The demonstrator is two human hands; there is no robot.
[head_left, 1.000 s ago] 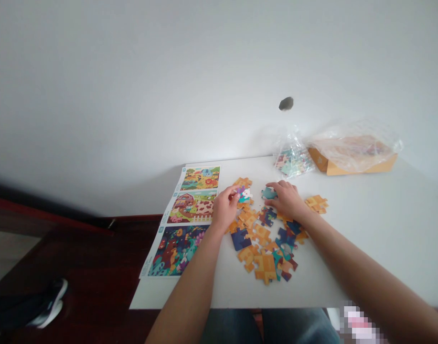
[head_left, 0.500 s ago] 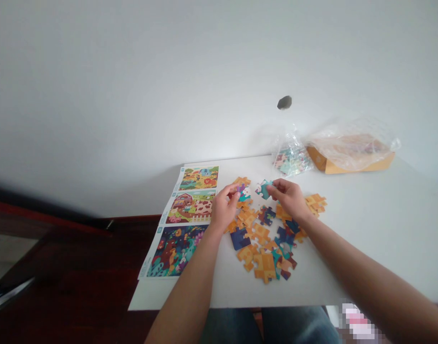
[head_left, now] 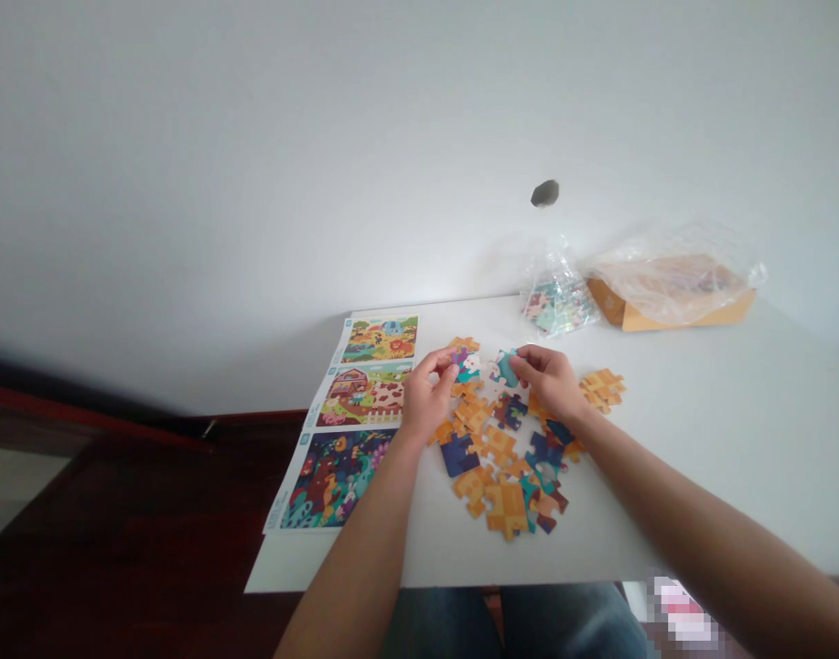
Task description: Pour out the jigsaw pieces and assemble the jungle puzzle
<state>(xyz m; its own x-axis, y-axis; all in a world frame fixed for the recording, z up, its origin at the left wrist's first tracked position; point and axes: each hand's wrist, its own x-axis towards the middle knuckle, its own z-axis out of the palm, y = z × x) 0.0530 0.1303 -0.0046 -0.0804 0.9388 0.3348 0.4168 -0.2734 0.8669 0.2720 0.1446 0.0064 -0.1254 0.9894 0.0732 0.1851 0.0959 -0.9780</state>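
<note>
My left hand (head_left: 424, 398) pinches a purple, white and teal puzzle piece (head_left: 466, 365) between thumb and fingers, just above the white table (head_left: 700, 439). My right hand (head_left: 551, 383) grips a teal puzzle piece (head_left: 505, 366) close beside it, the two pieces almost touching. Below and between my hands lies a heap of loose puzzle pieces (head_left: 505, 462), many turned orange side up. A small clump of orange pieces (head_left: 603, 388) rests to the right of my right hand.
A picture sheet (head_left: 354, 416) with three colourful scenes lies along the table's left edge. At the back right stand a clear bag of pieces (head_left: 556, 300) and an orange box under plastic wrap (head_left: 672, 293). A white wall rises behind; dark floor lies left.
My right hand lifted the teal piece off the table and brought it left toward the piece in my left hand. The shoe on the floor at lower left has gone from view.
</note>
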